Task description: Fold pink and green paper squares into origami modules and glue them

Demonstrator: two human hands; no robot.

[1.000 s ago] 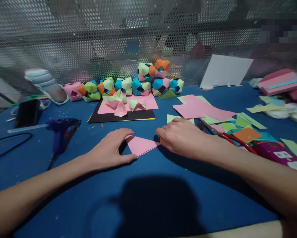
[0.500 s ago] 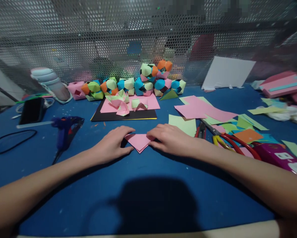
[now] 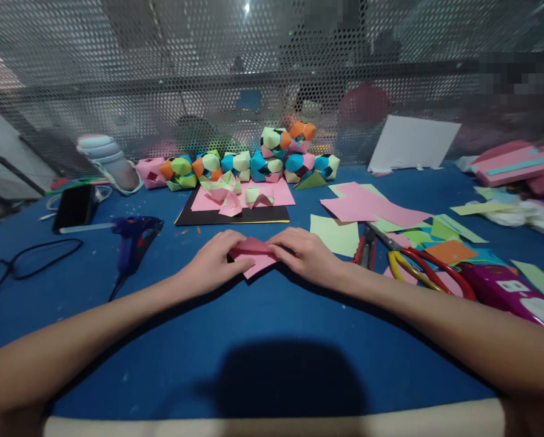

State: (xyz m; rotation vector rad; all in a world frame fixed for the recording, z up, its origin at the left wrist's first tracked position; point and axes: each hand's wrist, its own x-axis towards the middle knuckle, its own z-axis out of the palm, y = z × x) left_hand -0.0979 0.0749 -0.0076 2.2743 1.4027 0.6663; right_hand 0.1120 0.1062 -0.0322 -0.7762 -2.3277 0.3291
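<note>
A small folded pink paper (image 3: 256, 257) lies on the blue table (image 3: 272, 346) in front of me. My left hand (image 3: 216, 263) pinches its left side, thumb on top of the fold. My right hand (image 3: 304, 255) grips its right side with bent fingers. Both hands meet over the paper, whose upper flap is raised off the table.
Behind the hands a black sheet (image 3: 235, 213) carries pink paper and folded pieces; a row of coloured paper balls (image 3: 253, 162) lines the mesh wall. Loose coloured sheets (image 3: 372, 206) and scissors (image 3: 408, 262) lie right. A blue glue gun (image 3: 133, 238), phone (image 3: 75, 207) and bottle (image 3: 108, 162) sit left.
My right hand moved left toward the left hand. The pink paper went from a wide flat triangle to a smaller folded shape with a flap lifted between both hands.
</note>
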